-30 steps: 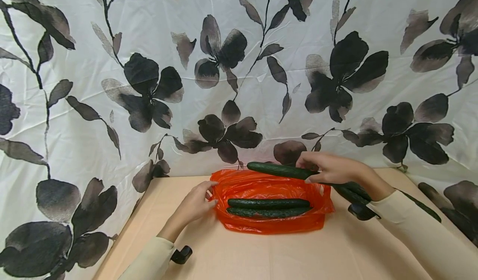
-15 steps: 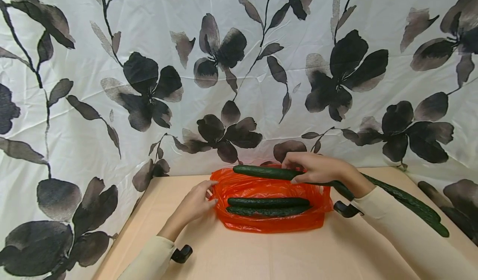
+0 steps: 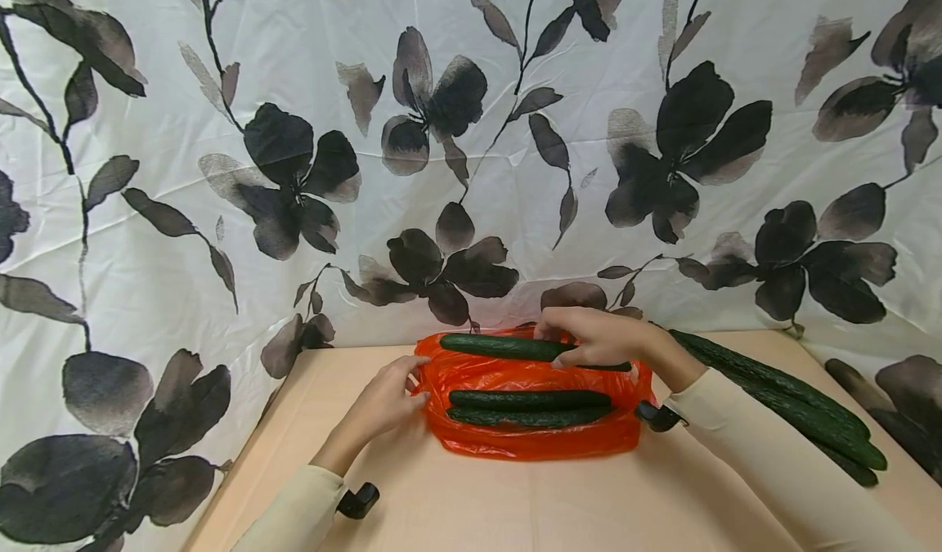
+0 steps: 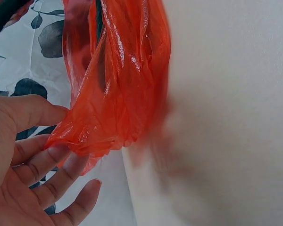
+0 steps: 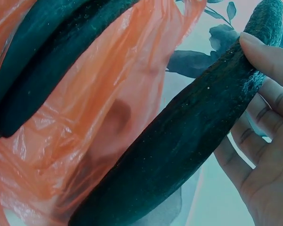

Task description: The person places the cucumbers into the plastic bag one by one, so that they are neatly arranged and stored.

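The right grip [image 3: 599, 337] held a cucumber [image 3: 489, 346], the left grip [image 3: 383, 397] a bag [image 3: 530, 447] whose slack film could snag it.

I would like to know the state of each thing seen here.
Red bag: open, wrinkled
Two cucumbers in the bag: lying side by side
Held cucumber: gripped by the right hand
Outer cucumbers: lying together on the table
Left hand: pinching the bag's edge
Floral cloth: hanging, creased

The held cucumber [image 5: 165, 136] runs off the right wrist view's bottom edge.
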Demonstrator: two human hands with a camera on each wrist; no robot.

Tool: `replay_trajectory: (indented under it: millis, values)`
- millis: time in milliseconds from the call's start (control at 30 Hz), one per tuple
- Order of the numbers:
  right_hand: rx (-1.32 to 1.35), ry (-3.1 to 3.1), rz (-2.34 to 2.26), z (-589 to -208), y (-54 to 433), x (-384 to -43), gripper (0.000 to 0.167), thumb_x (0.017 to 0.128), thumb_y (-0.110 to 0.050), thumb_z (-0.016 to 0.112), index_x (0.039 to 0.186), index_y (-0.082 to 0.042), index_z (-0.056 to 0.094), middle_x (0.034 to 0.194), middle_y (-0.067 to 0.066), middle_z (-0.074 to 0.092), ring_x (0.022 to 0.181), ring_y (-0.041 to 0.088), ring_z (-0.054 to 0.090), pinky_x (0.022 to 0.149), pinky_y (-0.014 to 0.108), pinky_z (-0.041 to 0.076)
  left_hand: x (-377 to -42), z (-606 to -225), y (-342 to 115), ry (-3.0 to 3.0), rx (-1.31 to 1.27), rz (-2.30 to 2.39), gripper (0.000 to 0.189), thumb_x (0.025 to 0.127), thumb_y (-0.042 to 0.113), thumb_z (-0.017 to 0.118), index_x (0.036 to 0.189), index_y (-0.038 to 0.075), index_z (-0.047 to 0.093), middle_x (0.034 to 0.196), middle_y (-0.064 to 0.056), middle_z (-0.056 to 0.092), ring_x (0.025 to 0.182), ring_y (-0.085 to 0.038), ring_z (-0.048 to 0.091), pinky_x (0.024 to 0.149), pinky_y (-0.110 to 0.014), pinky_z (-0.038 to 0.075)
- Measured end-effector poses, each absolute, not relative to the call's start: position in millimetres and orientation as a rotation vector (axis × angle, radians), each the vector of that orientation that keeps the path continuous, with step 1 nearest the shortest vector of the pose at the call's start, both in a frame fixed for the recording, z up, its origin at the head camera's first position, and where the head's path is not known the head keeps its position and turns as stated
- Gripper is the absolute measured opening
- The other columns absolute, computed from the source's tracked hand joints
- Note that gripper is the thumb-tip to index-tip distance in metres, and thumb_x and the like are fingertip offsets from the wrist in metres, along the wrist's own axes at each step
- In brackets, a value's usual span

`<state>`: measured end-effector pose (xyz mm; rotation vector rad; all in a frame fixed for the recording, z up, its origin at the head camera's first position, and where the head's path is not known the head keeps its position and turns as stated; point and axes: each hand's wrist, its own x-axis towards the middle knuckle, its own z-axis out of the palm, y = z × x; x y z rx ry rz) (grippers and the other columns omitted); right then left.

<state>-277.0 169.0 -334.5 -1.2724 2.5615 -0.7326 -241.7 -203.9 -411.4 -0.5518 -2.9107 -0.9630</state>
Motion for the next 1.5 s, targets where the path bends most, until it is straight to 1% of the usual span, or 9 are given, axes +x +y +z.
replay_trajectory:
  millis: [167, 267, 633, 867, 1033, 1200, 1500]
  values:
    - [-1.26, 2.564, -0.714, -342, 164, -279, 0.034, 0.092, -0.022, 0.075, 0.122, -0.02, 0.06, 0.116, -0.008, 0.061, 0.102, 0.011, 0.059, 0.093, 0.043, 0.053, -242, -411, -204, -2.922, -0.518, -0.981, 0.054, 0.081, 0.003, 0.078, 0.133, 0.003, 0.062, 0.1, -0.001, 0.064, 0.083, -0.014, 0.061, 0.073, -0.029, 0.054]
    - [-1.249, 2.561, -0.716, -347, 161, -280, 0.035, 0.092, -0.023, 0.075, 0.122, -0.02, 0.059, 0.116, -0.008, 0.061, 0.103, 0.012, 0.059, 0.094, 0.045, 0.052, -242, -412, -204, -2.917, -0.525, -0.984, 0.054, 0.081, 0.002, 0.078, 0.133, 0.002, 0.062, 0.098, -0.001, 0.064, 0.082, -0.014, 0.062, 0.073, -0.029, 0.054]
    - [-1.217, 2.55, -0.715, -365, 156, -288, 0.034, 0.091, -0.021, 0.076, 0.121, -0.019, 0.059, 0.117, -0.007, 0.06, 0.105, 0.013, 0.058, 0.097, 0.049, 0.051, -243, -413, -203, -2.932, -0.509, -0.979, 0.055, 0.082, 0.003, 0.078, 0.134, 0.002, 0.061, 0.1, 0.0, 0.064, 0.082, -0.012, 0.061, 0.073, -0.029, 0.054]
    - [-1.187, 2.581, -0.671, -377, 154, -293, 0.034, 0.09, -0.022, 0.076, 0.12, -0.021, 0.059, 0.115, -0.008, 0.06, 0.104, 0.013, 0.058, 0.095, 0.044, 0.051, -244, -414, -202, -2.936, -0.507, -0.972, 0.055, 0.082, 0.003, 0.078, 0.134, 0.003, 0.061, 0.1, 0.0, 0.064, 0.082, -0.012, 0.061, 0.073, -0.029, 0.054]
    - [-1.187, 2.575, -0.676, -381, 154, -295, 0.033, 0.09, -0.019, 0.076, 0.117, -0.02, 0.059, 0.113, -0.008, 0.059, 0.103, 0.013, 0.058, 0.096, 0.045, 0.051, -244, -413, -202, -2.936, -0.506, -0.971, 0.055, 0.082, 0.003, 0.078, 0.134, 0.003, 0.061, 0.099, 0.0, 0.063, 0.082, -0.012, 0.06, 0.073, -0.029, 0.054]
    - [-1.171, 2.557, -0.699, -386, 151, -295, 0.033, 0.09, -0.019, 0.076, 0.118, -0.019, 0.059, 0.113, -0.007, 0.059, 0.105, 0.014, 0.058, 0.097, 0.047, 0.051, -244, -413, -203, -2.932, -0.517, -0.97, 0.054, 0.082, 0.003, 0.077, 0.134, 0.003, 0.061, 0.098, 0.0, 0.063, 0.081, -0.012, 0.06, 0.072, -0.028, 0.053]
    - [-1.131, 2.584, -0.678, -401, 145, -294, 0.034, 0.09, -0.02, 0.077, 0.119, -0.021, 0.059, 0.114, -0.009, 0.059, 0.105, 0.013, 0.057, 0.098, 0.042, 0.049, -240, -412, -205, -2.935, -0.522, -0.971, 0.054, 0.082, 0.004, 0.078, 0.134, 0.004, 0.062, 0.101, -0.001, 0.063, 0.082, -0.012, 0.06, 0.072, -0.029, 0.054]
